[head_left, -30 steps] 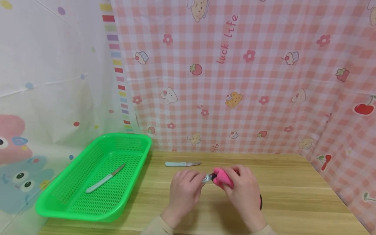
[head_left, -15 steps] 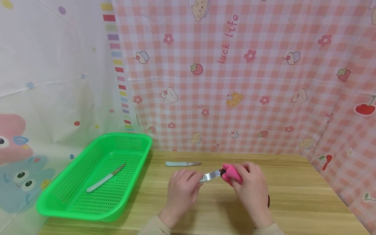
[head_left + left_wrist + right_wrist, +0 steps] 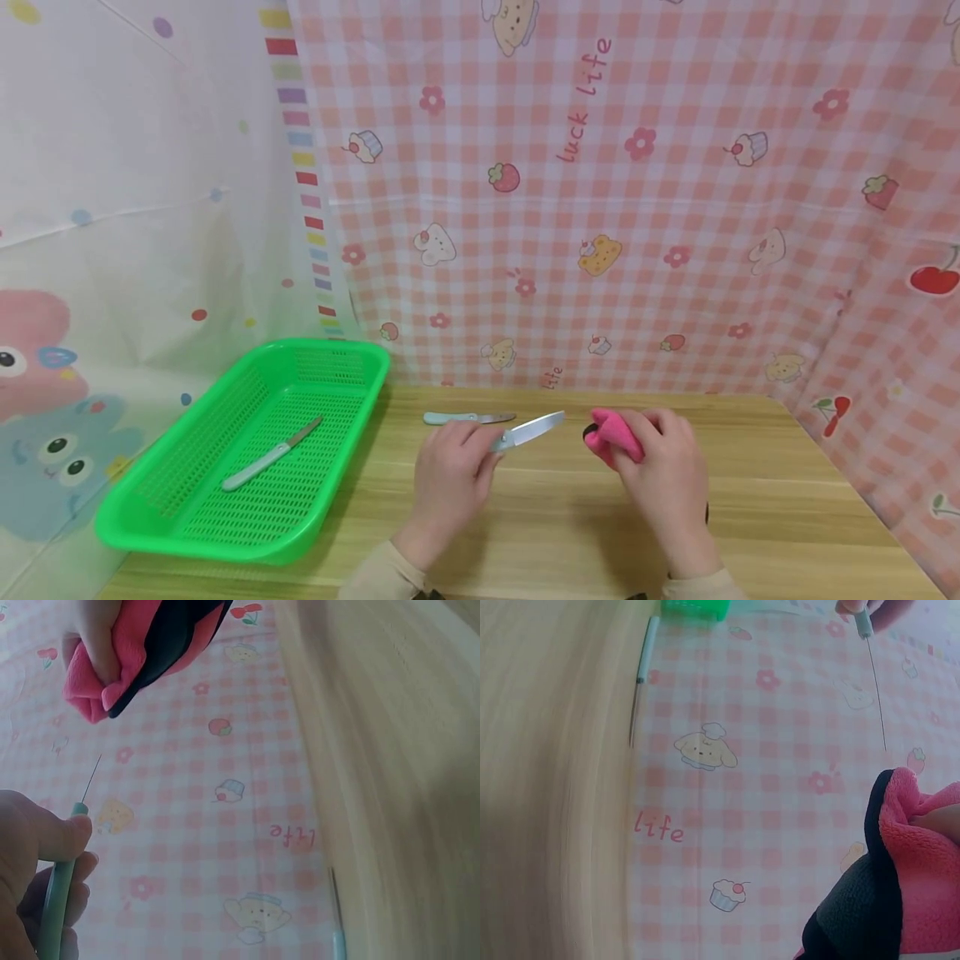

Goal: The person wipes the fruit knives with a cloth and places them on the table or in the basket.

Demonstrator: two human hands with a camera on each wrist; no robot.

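My left hand (image 3: 452, 471) grips a small knife (image 3: 534, 429) by its pale green handle, the bare blade pointing right and slightly up. The left wrist view shows that handle (image 3: 58, 900) between thumb and curled fingers, with the blade seen edge-on. To the right, my right hand (image 3: 666, 467) pinches a bunched pink cloth (image 3: 618, 435) with a black edge. In the right wrist view the fuzzy cloth (image 3: 930, 862) hangs with its dark border downward. A gap separates blade tip and cloth. Part of the cloth is hidden behind the right hand.
A second knife (image 3: 450, 418) lies on the wooden table (image 3: 750, 500) behind my left hand. At the left stands a green plastic basket (image 3: 330, 500) with another knife (image 3: 258, 467) inside. A pink checked curtain (image 3: 675, 208) hangs behind the table.
The cloth has slid off the knife's blade as my right hand moved right and slightly up. My left hand has shifted a little left, and the whole blade is now exposed.
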